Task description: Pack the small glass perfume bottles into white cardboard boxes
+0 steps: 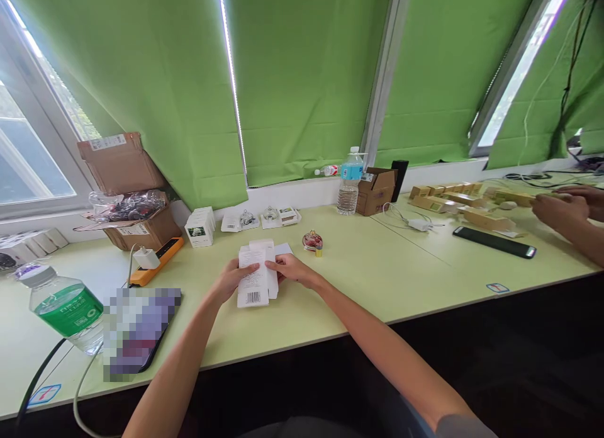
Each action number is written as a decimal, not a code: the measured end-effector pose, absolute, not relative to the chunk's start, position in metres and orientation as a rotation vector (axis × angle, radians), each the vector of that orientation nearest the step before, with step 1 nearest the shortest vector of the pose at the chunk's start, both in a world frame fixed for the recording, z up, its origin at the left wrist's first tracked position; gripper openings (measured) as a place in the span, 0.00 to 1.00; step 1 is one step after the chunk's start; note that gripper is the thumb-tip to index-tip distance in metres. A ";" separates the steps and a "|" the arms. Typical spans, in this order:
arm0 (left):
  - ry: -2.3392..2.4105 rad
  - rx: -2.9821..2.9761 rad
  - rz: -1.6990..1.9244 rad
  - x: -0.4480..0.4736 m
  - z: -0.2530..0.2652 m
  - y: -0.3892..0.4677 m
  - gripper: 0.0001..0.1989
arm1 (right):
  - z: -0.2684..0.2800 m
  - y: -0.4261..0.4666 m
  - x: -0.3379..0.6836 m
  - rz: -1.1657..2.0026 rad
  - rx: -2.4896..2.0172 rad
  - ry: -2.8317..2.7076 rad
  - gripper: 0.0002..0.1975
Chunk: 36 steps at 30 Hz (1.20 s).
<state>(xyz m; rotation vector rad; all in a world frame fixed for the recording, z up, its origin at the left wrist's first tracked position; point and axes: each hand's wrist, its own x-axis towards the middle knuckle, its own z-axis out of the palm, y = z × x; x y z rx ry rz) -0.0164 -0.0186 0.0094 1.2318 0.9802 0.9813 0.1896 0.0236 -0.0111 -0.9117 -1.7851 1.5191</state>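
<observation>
Between my two hands is a white cardboard box (251, 279) with printed text and a barcode, its flaps standing out at the top and right. My left hand (234, 278) grips its left edge, thumb across the printed face. On the right side my right hand (293, 269) pinches a panel, fingers partly behind the card. A flat white piece (283, 248) shows just behind my right hand. Beyond it on the table stands a small round red glass bottle (312, 240) with a gold top, and a little gold cap (319, 252) sits beside it.
White boxes (201, 228) and clear-stoppered bottles in trays (248, 219) line the back. Left are an open carton (141, 227), a power strip (158, 262), a water bottle (70, 309) and a phone (141, 331). At right, a co-worker's hands (564, 206) work near yellowish boxes (486, 218).
</observation>
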 end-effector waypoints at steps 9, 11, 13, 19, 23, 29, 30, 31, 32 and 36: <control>1.009 1.277 0.991 -0.014 0.012 -0.022 0.25 | -0.013 0.027 0.190 1.496 -0.941 -1.761 0.22; 1.053 1.266 1.030 -0.014 0.010 -0.020 0.28 | -0.012 0.027 0.190 1.480 -0.949 -1.743 0.22; 1.103 1.246 1.075 -0.014 0.008 -0.018 0.31 | -0.012 0.028 0.190 1.470 -0.950 -1.723 0.22; 1.182 1.288 1.033 -0.018 0.004 -0.015 0.30 | -0.010 0.027 0.191 1.443 -0.898 -1.686 0.21; 1.196 1.330 0.986 -0.018 0.006 -0.016 0.29 | -0.011 0.029 0.192 1.449 -0.895 -1.656 0.21; 1.154 1.426 0.935 -0.011 0.011 -0.022 0.34 | -0.010 0.029 0.191 1.455 -0.893 -1.665 0.20; 1.140 1.432 0.930 -0.010 0.011 -0.023 0.37 | -0.009 0.028 0.191 1.451 -0.882 -1.669 0.20; 1.123 1.437 0.928 -0.009 0.012 -0.024 0.39 | -0.009 0.027 0.190 1.448 -0.871 -1.674 0.20; 1.107 1.438 0.927 -0.009 0.012 -0.024 0.40 | -0.008 0.027 0.190 1.444 -0.862 -1.679 0.20; 1.109 1.404 0.919 -0.008 0.013 -0.025 0.44 | -0.007 0.026 0.189 1.439 -0.862 -1.691 0.19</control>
